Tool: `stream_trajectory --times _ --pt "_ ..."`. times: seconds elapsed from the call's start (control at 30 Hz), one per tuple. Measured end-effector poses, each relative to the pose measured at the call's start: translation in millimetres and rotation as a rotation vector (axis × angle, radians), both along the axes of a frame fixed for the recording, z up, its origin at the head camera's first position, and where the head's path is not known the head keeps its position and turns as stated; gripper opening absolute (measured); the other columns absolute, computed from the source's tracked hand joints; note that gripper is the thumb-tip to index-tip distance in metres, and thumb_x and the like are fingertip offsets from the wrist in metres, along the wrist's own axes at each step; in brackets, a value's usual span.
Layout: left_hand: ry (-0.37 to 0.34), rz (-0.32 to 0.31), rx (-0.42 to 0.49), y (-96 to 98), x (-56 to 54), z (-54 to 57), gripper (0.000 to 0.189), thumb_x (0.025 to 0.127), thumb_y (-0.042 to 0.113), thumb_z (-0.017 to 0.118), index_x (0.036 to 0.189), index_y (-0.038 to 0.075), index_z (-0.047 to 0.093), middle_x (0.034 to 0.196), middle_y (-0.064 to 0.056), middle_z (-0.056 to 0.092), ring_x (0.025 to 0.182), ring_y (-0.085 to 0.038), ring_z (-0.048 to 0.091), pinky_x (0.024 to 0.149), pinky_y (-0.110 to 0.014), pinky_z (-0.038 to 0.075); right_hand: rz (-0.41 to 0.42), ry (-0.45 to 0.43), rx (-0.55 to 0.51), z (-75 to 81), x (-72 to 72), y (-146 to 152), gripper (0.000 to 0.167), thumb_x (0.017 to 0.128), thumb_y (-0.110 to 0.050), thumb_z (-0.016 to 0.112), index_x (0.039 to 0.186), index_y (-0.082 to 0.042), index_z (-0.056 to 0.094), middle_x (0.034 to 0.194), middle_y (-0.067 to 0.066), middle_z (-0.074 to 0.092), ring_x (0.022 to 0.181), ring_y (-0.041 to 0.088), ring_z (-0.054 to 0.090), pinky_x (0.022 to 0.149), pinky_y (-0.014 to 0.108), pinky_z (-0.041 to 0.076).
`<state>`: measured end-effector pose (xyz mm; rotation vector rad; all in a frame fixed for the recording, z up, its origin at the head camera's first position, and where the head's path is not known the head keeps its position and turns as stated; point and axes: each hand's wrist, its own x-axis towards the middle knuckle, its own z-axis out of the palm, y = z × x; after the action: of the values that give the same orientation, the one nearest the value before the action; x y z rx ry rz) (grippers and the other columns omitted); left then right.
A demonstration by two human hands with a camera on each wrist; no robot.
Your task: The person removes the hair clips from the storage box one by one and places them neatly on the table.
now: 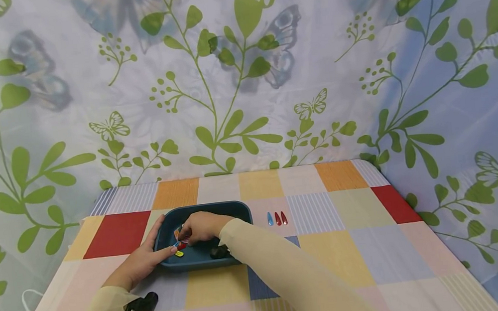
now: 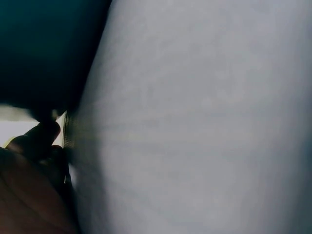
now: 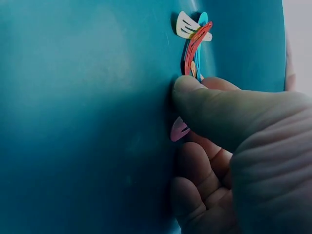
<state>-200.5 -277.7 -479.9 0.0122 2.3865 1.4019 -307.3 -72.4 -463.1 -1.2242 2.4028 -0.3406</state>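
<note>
A dark teal tray [image 1: 201, 265] stands on the table with several hair snap clips at its left end. My right hand [image 1: 205, 226] reaches down into it, thumb and forefinger closed over the lower end of a red hair clip [image 3: 194, 45]. Beside that clip lie a pale clip [image 3: 185, 25] and a blue one, partly covered. Under the thumb a pink clip [image 3: 179, 130] shows. My left hand [image 1: 138, 264] rests at the tray's left side, fingers stretched along it and thumb across the rim, close to a yellow clip [image 1: 179, 254].
Right of the tray, a blue clip [image 1: 270, 218] and two red clips [image 1: 278, 218] lie in a row on the patchwork cloth [image 1: 321, 253]. A leaf-patterned curtain [image 1: 233, 87] hangs behind the table. Black devices [image 1: 142, 303] sit at both wrists.
</note>
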Motion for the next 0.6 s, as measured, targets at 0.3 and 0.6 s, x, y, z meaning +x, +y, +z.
stream_trajectory --times 0.3,0.6 --pt "-0.007 0.003 -0.01 -1.3 -2.4 -0.5 0.108 0.097 0.046 0.07 0.165 0.049 -0.014 0.176 -0.023 -0.008 0.156 -0.054 0.005 0.115 -0.08 0.029 -0.051 -0.011 -0.007 0.8 0.2 0.0 0.032 0.098 -0.021 0.077 0.129 -0.023 0.077 0.118 -0.011 0.078 0.104 -0.001 0.067 0.101 0.018 0.052" --pt "-0.012 0.001 -0.019 -0.3 -1.6 1.1 0.11 0.096 0.047 0.071 0.165 0.048 -0.014 0.176 -0.023 -0.008 0.156 -0.055 0.004 0.115 -0.08 0.029 -0.047 0.014 0.0 -0.6 -0.5 0.4 0.033 0.098 -0.022 0.076 0.132 -0.022 0.076 0.117 -0.009 0.077 0.102 0.001 0.066 0.1 0.019 0.053"
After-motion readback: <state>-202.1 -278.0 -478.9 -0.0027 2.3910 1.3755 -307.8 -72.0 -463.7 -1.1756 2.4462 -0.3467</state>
